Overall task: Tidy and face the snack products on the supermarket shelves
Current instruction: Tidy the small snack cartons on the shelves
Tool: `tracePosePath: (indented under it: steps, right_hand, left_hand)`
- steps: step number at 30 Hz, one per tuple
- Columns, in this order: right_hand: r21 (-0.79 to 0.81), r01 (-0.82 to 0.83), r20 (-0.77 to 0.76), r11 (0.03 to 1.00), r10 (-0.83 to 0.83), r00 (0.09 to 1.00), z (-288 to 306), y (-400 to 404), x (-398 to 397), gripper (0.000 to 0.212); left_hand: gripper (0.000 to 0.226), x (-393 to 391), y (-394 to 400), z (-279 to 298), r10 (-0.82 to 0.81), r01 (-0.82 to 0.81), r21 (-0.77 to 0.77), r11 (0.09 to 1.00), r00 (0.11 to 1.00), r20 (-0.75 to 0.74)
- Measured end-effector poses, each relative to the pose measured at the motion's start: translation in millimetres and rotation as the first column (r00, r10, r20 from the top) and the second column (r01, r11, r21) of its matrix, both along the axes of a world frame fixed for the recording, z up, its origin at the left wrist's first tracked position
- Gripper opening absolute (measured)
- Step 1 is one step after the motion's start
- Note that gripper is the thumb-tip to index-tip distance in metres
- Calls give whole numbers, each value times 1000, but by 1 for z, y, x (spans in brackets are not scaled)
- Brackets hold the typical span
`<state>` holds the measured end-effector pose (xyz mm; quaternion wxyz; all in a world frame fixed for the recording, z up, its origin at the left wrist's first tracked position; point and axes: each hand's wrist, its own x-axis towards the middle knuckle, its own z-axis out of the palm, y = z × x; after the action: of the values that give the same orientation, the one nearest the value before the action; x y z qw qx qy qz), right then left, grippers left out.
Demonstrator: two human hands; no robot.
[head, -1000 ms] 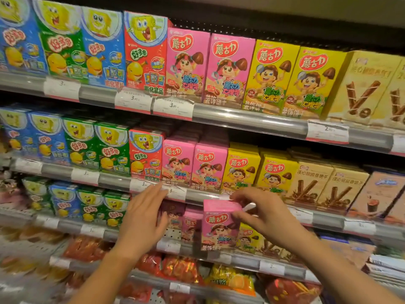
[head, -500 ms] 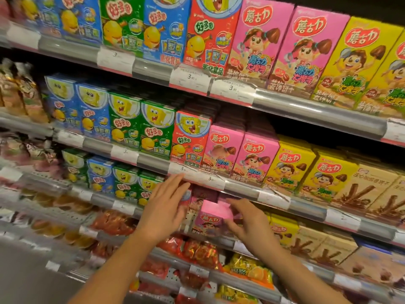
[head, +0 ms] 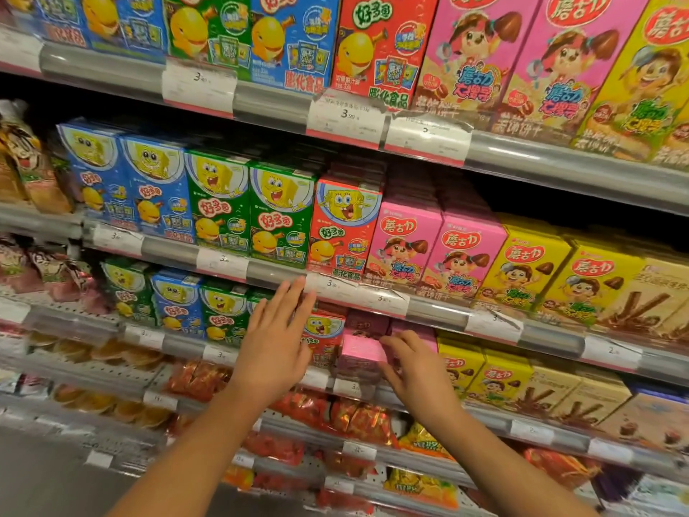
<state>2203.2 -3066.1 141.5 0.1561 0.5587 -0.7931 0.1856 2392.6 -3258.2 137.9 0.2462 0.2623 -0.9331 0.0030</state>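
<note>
The pink box (head: 363,348) has gone further back into its row since a moment ago, now sitting under the shelf edge just left of the right hand (head: 414,371). That hand's curled fingers touch the box's right side. The left hand (head: 276,341) is flat, fingers straight and together, in front of the red box (head: 324,335). Yellow boxes (head: 481,375) stand right of the right hand.

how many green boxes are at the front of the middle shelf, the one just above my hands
2. One green box stands right of the blue boxes; the other green box stands beside it, next to the red box. More may sit hidden behind them.
</note>
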Motion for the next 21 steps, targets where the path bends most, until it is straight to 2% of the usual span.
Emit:
tracePosePath:
  steps: [10, 14, 17, 21]
  right_hand:
    - [58, 76, -25, 995, -75, 997, -2, -13, 1, 35]
    - [94, 111, -135, 989, -97, 986, -1, -20, -2, 33]
    - [115, 140, -212, 983, -113, 971, 3, -27, -4, 24]
    - [148, 177, -214, 973, -144, 966, 5, -31, -8, 15]
  left_hand:
    - [81, -3, 5, 9, 44, -44, -18, 999, 999, -18]
    - [81, -4, 6, 10, 54, -54, -13, 998, 998, -11]
    - [81, -6, 6, 12, 55, -55, -11, 998, 998, -6]
    - [83, -6, 7, 11, 57, -57, -10, 998, 998, 8]
